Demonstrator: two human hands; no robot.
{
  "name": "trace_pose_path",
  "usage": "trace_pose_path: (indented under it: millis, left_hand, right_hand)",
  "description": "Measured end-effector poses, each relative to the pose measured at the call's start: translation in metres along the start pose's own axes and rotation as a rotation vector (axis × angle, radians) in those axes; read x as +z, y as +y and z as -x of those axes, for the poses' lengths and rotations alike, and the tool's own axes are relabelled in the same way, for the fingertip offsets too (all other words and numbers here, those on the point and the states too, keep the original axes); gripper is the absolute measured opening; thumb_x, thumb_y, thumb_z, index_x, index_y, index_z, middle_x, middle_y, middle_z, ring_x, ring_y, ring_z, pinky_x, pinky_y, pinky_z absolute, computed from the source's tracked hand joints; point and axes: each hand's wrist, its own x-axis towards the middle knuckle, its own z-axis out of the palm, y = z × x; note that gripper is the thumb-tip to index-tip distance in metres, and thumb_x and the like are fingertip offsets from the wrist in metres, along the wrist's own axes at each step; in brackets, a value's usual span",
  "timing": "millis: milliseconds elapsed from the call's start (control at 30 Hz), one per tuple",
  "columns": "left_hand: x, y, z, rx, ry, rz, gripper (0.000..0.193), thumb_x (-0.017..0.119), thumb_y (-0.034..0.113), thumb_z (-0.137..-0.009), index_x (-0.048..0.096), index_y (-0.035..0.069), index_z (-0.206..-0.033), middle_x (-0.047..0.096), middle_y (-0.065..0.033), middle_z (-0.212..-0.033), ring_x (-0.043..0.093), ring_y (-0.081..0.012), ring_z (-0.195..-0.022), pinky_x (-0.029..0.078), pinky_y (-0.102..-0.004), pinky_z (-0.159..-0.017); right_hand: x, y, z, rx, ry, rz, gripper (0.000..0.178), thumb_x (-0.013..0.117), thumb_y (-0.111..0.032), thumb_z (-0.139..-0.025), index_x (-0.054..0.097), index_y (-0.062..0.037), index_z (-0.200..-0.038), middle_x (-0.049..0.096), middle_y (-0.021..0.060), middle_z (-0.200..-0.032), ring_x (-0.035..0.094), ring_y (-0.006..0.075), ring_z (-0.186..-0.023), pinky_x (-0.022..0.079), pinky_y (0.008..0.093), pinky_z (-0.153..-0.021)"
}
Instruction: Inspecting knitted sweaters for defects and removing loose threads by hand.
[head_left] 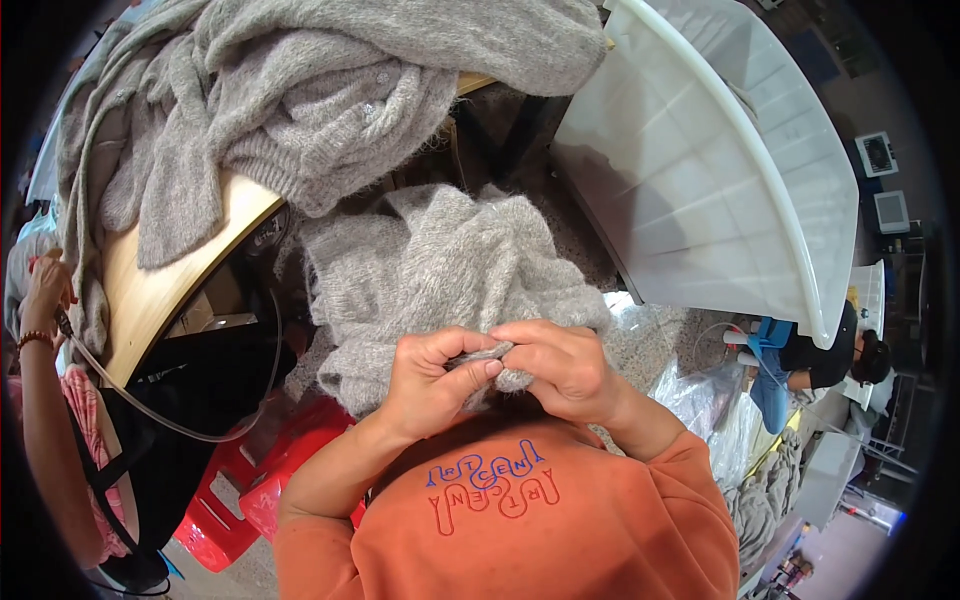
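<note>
A fuzzy grey knit sweater (pixel 450 250) lies bunched over my lap. Close to my chest, my left hand (pixel 430 380) pinches a folded edge of it between thumb and fingers. My right hand (pixel 565 370) grips the same edge just beside, its fingertips almost meeting those of the left. Whether a small tool is tucked between the fingers is hidden.
More grey knitwear (pixel 330 110) is heaped on a wooden table (pixel 190 250) at the upper left. A large white plastic bin (pixel 690 170) stands at the upper right. Red plastic stools (pixel 270 480) are at the lower left. A co-worker's arm (pixel 45 400) reaches in at the far left.
</note>
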Motion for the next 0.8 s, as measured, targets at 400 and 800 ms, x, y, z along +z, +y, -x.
trace_pose_path:
  millis: [400, 800]
  left_hand:
    - [0.005, -0.006, 0.003, 0.609, 0.152, -0.599, 0.014, 0.066, -0.008, -0.067, 0.061, -0.001, -0.079, 0.061, -0.0111, -0.069, 0.060, -0.0187, -0.060, 0.047, -0.0257, -0.054]
    - [0.012, -0.012, 0.003, 0.687, 0.291, -0.619, 0.015, 0.064, -0.009, -0.066, 0.058, -0.001, -0.077, 0.060, -0.0116, -0.069, 0.060, -0.0231, -0.058, 0.046, -0.0276, -0.047]
  right_hand:
    - [-0.002, -0.005, -0.001, 0.395, -0.171, -0.192, 0.028, 0.051, 0.009, -0.061, 0.057, -0.0014, -0.087, 0.059, 0.0144, -0.078, 0.060, 0.0286, -0.071, 0.047, 0.0313, -0.060]
    - [0.020, 0.000, 0.009, -0.059, 0.094, 0.319, 0.020, 0.055, 0.000, -0.055, 0.053, -0.0001, -0.075, 0.045, 0.0062, -0.059, 0.049, 0.0220, -0.048, 0.040, 0.0314, -0.043]
